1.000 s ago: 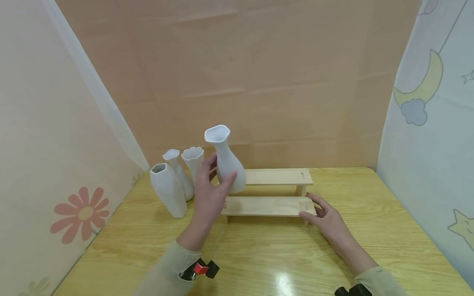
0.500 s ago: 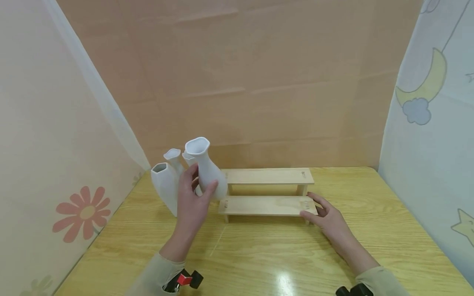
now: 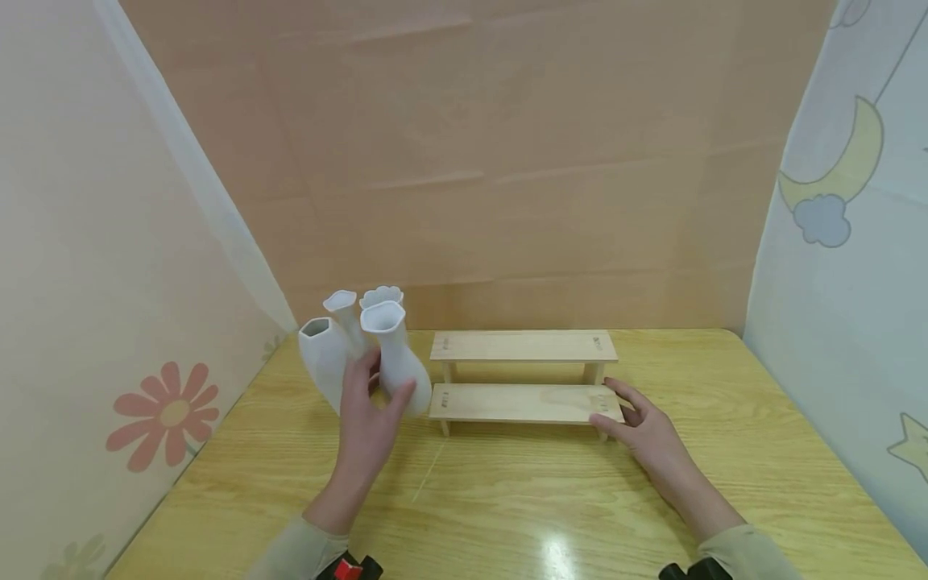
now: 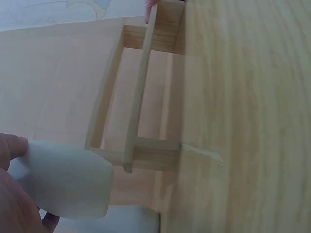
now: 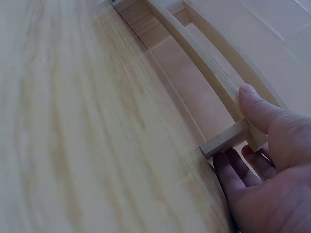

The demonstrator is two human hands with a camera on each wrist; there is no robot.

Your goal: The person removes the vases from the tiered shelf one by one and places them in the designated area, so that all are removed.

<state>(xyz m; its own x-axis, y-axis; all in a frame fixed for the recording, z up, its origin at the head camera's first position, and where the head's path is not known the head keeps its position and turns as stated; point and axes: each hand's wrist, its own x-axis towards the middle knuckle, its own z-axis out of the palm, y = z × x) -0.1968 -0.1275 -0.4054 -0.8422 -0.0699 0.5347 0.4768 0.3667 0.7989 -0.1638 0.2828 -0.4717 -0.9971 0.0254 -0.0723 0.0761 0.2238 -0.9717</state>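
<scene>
A white vase (image 3: 397,362) with a flared, angular rim is gripped round its body by my left hand (image 3: 368,427), left of a two-step wooden stand (image 3: 522,403). In the left wrist view, the held vase's base (image 4: 87,187) hangs a little above the tabletop. Thumb and fingers of my right hand (image 3: 648,435) hold the right end of the stand's lower board; the right wrist view shows the thumb on the board (image 5: 214,82) and fingers by its leg. Behind the held vase are a white faceted vase (image 3: 324,354), a narrow-necked vase (image 3: 346,314) and a scalloped-rim vase (image 3: 382,296), partly hidden.
The stand's upper board (image 3: 522,345) lies behind the lower one and bears nothing. All stands on a wood-grain table (image 3: 493,499). A brown backdrop (image 3: 507,161) rises behind the table, with pale printed cloths (image 3: 855,322) on both sides.
My left hand has carried the vase left and down, from in front of the stand's left end to in front of the other vases. The right hand has kept its hold on the stand.
</scene>
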